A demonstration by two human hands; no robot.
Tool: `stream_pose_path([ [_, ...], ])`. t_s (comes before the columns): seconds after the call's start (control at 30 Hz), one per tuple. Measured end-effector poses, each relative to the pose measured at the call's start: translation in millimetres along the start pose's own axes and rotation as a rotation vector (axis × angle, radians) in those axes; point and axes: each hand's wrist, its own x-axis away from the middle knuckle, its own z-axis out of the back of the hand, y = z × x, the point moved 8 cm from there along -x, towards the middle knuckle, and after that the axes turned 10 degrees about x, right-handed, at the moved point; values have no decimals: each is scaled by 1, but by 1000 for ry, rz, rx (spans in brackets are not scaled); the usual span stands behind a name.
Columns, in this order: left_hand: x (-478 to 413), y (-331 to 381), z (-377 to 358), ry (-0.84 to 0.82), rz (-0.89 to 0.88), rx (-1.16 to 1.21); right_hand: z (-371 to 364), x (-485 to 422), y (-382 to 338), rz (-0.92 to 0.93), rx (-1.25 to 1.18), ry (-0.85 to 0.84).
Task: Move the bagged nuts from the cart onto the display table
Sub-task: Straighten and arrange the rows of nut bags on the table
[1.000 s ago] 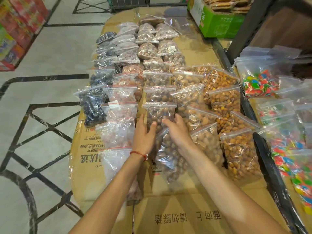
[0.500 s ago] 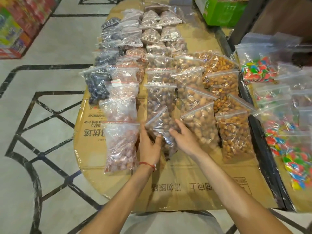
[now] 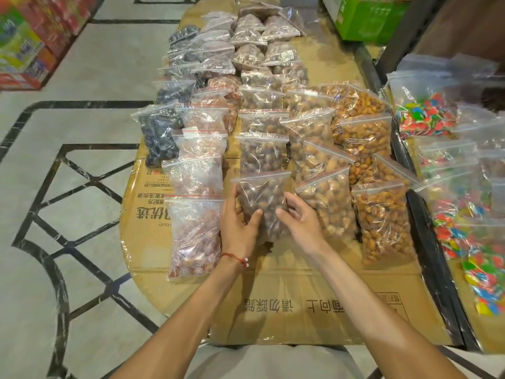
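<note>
Across the cardboard-covered desk, bagged nuts lie in rows. My left hand and right hand clasp the sides of the bag of dark nuts at the middle row's near end. Bare cardboard spreads nearer me than that bag. Tiled floor opens to its left, and candy bags crowd its right.

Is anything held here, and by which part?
Both hands hold one zip bag of dark brown nuts: left hand on its lower left side, right hand on its lower right side.
</note>
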Motion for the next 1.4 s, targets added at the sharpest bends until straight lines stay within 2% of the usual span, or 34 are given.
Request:
stream_pose_path([
  [0.27,-22,6,-15,-106,20,-89,-17,-24,-15,-29,0,6],
  [0.37,-34,4,-20,-69,75,-3,-22,-35,-22,-76,-21,21],
  [0.5,-50,-5,-20,-41,144,16,-32,-48,-33,-49,-24,28],
  [0.6,-52,-2,-20,-7,121,-12,-32,-54,-29,-46,-9,7],
  [0.73,-58,-5,-28,-74,37,-194,-24,-52,-15,-107,-55,125],
  [0.93,-64,-3,-20,-86,65,-192,-33,-46,-19,-123,-80,138],
  [1.1,-66,-1,-22,-46,126,-190,-34,-40,-23,-136,-57,244],
  [1.2,-66,8,-23,-12,49,-178,-29,-33,-27,-140,41,177],
  [1.3,-60,33,-22,-62,-60,-282,-11,-16,-32,-121,204,144],
  [1.4,-48,61,-22,-133,-270,-371,3,8,-49,-10,370,159],
])
